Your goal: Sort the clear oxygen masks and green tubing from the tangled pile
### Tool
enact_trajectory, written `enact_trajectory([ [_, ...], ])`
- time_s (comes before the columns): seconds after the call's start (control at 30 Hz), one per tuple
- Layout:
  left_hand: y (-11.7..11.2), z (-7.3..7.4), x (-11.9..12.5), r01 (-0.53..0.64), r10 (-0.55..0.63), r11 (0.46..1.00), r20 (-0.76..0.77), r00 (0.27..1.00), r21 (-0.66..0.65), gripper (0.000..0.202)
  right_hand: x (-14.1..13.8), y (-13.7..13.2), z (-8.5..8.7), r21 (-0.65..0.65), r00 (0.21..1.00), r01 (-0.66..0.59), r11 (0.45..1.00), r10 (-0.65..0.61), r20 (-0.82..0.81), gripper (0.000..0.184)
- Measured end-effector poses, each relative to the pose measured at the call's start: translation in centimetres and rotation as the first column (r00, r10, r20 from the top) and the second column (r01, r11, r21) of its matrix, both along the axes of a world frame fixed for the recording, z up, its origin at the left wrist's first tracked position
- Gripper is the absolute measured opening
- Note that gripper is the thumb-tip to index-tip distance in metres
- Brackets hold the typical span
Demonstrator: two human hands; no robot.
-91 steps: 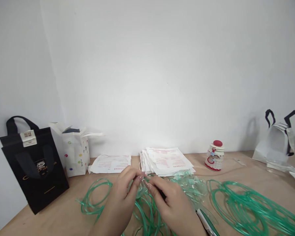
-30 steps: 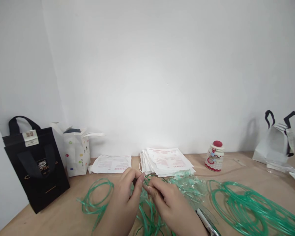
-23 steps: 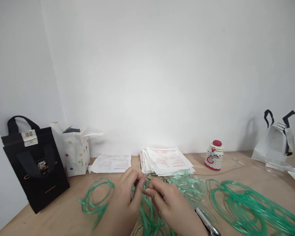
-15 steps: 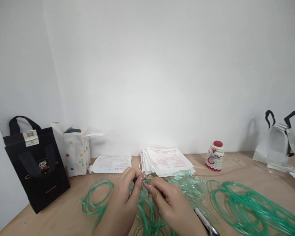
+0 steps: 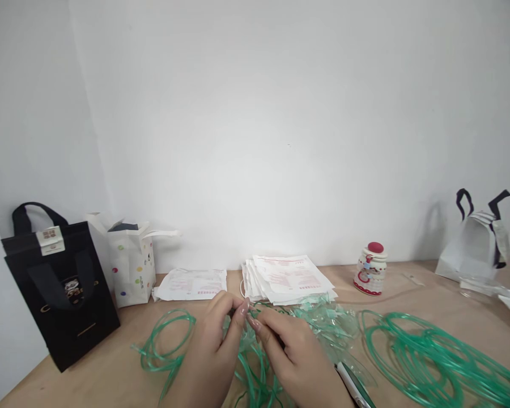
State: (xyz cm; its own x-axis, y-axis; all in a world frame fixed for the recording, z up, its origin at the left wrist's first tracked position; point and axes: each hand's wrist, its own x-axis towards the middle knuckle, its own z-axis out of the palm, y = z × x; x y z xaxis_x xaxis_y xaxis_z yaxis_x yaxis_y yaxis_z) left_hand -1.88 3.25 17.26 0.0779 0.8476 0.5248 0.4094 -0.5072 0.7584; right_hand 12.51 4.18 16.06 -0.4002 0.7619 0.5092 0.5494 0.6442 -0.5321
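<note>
My left hand [image 5: 221,334] and my right hand [image 5: 287,343] meet at the middle of the table, thumbs and forefingers pinched together. A thin green cord [image 5: 252,311] shows between the fingertips; most of it is hidden. Beneath the hands lie green strands [image 5: 259,377] and part of a clear plastic piece. Just past the right hand is a heap of clear, green-tinted plastic [image 5: 329,320]. Left of the left hand, a loop of green tubing [image 5: 164,340] rests on the table.
A large coil of green tubing [image 5: 433,351] lies at right. White printed packets [image 5: 289,277] and another packet [image 5: 193,284] lie by the wall. A black bag [image 5: 63,323], a dotted bag [image 5: 131,269], a red-lidded jar [image 5: 370,272], a white bag [image 5: 471,249] and a pen-like object [image 5: 353,385] stand or lie around.
Both hands keep their pinch and have shifted hardly at all. The whole view has moved slightly, and more of the pen-like object's green side shows.
</note>
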Motion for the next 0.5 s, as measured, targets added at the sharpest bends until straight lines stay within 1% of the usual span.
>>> enact_trajectory([
  [0.2,-0.1,-0.2,0.1,0.022,-0.022,1.0,0.012,1.0,0.015,0.025,0.1,0.3,0.0,0.003,1.0,0.004,1.0,-0.004,0.004,0.028],
  [0.23,-0.1,-0.3,0.2,0.023,-0.024,1.0,0.027,0.999,0.008,0.024,0.2,0.4,0.1,-0.007,1.0,0.002,1.0,-0.002,-0.003,0.028],
  [0.3,-0.1,-0.4,0.3,0.032,-0.029,0.999,0.104,0.994,-0.026,0.021,0.4,0.6,0.3,-0.045,1.0,-0.021,0.999,0.02,-0.021,0.029],
  [0.33,-0.1,-0.4,0.5,0.044,-0.037,0.998,0.157,0.987,-0.04,0.025,0.5,0.7,0.5,-0.07,0.999,-0.042,0.997,0.04,-0.031,0.028],
  [0.4,-0.1,-0.5,0.7,0.076,-0.063,0.996,0.245,0.967,-0.044,0.041,0.7,0.8,0.7,-0.12,0.996,-0.079,0.99,0.073,-0.056,0.028],
  [0.43,-0.2,-0.5,0.9,0.093,-0.08,0.995,0.269,0.96,-0.035,0.046,0.8,0.9,0.7,-0.141,0.994,-0.091,0.986,0.081,-0.072,0.027],
  [0.5,-0.2,-0.5,1.0,0.129,-0.119,0.991,0.281,0.952,-0.018,0.049,1.0,1.0,0.7,-0.184,0.99,-0.098,0.978,0.078,-0.115,0.026],
])
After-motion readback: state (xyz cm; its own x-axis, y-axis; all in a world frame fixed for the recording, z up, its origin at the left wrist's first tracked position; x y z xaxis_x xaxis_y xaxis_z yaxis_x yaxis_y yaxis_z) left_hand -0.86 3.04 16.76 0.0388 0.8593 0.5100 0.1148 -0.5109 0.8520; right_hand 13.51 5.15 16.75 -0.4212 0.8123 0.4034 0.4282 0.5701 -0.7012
